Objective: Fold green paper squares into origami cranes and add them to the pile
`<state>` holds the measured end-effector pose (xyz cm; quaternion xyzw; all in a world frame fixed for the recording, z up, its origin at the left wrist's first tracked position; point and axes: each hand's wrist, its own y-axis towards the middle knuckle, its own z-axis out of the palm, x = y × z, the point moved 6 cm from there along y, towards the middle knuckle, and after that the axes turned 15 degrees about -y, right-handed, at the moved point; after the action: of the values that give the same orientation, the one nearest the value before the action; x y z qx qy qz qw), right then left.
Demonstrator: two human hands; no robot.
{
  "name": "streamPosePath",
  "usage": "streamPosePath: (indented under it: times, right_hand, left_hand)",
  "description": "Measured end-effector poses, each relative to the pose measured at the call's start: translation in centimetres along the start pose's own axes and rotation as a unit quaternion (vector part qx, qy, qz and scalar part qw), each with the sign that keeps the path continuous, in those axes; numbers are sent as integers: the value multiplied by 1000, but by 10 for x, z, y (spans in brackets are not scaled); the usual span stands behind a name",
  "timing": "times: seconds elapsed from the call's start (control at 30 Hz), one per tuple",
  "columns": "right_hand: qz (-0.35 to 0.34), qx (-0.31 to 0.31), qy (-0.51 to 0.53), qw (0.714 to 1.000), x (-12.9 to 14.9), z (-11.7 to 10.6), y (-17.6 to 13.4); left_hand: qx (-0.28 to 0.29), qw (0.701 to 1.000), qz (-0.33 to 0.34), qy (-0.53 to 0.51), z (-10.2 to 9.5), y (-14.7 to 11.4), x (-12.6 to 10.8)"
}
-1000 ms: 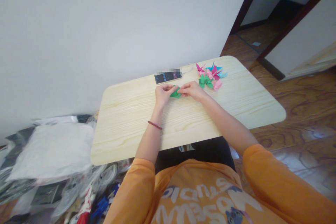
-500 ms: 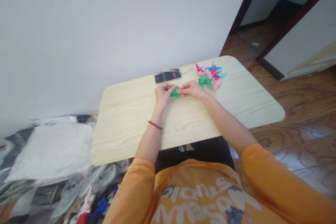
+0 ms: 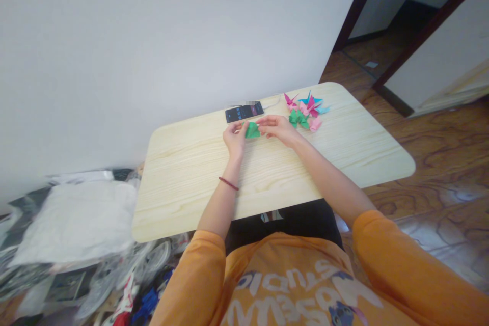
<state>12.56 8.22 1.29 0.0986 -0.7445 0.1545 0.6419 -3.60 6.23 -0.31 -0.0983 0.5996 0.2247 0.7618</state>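
A small folded piece of green origami paper (image 3: 252, 130) is held up over the middle of the table, between both hands. My left hand (image 3: 234, 137) pinches its left side, thumb in front and fingers behind. At the paper's right edge, my right hand (image 3: 278, 129) has its thumb and fingertips closed around the edge; the exact contact is too small to make out. Just right of that hand lie folded paper cranes in green (image 3: 299, 118), pink (image 3: 315, 124), magenta (image 3: 313, 105) and blue (image 3: 324, 110), grouped in a loose cluster.
The pale wooden table (image 3: 183, 173) has rounded corners and stands against a white wall (image 3: 171, 35). A phone (image 3: 244, 111) with a white cable lies at its back edge. Plastic-wrapped goods and a white package (image 3: 80, 219) are piled on the left. Wood flooring (image 3: 439, 163) is at right.
The green paper has been turned so a flatter, broader face shows. My left hand has shifted slightly left, and the right hand's fingers have loosened and straightened a little.
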Motion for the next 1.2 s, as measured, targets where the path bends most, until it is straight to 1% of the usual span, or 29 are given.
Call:
streamPosePath:
  times: [0.1,0.17,0.23,0.33,0.43,0.53,0.67,0.8,0.93,1.03,1.1,1.2]
  right_hand:
    - [-28,-1,-22,999,1,1,1]
    - [-38,-10,-33,999,0,1,2]
    - [-39,-30,-37,998,-1,-1,3]
    - [-30,-54,-16,998,-4,-4,4]
    - [-24,-62,27,997,-6,-6,6]
    - [-23,-69,59,996,-8,-9,8]
    - [5,-71,78,994,-12,-10,9]
    - [42,-75,109,990,-15,-9,9]
    - [48,-65,125,989,-15,-6,8]
    - [47,-64,113,990,-14,-7,8]
    - [40,-80,92,992,-13,-10,7]
    - [6,-116,61,991,-7,-17,7]
  left_hand:
    - [-17,999,39,10,-2,-2,-4]
    - [-18,999,47,9,-2,-3,-5]
    - [-9,999,33,-3,0,-4,-3]
    - [13,999,-10,-28,4,-5,-1]
    - [43,996,-53,-50,10,-7,1]
    - [80,990,-79,-83,17,-8,3]
    - [105,983,-111,-101,21,-9,5]
    - [112,980,-126,-104,22,-10,6]
    - [118,976,-131,-129,24,-11,7]
    - [121,974,-146,-126,25,-11,9]
    - [119,973,-153,-124,25,-11,10]
    - [109,972,-162,-128,23,-10,12]
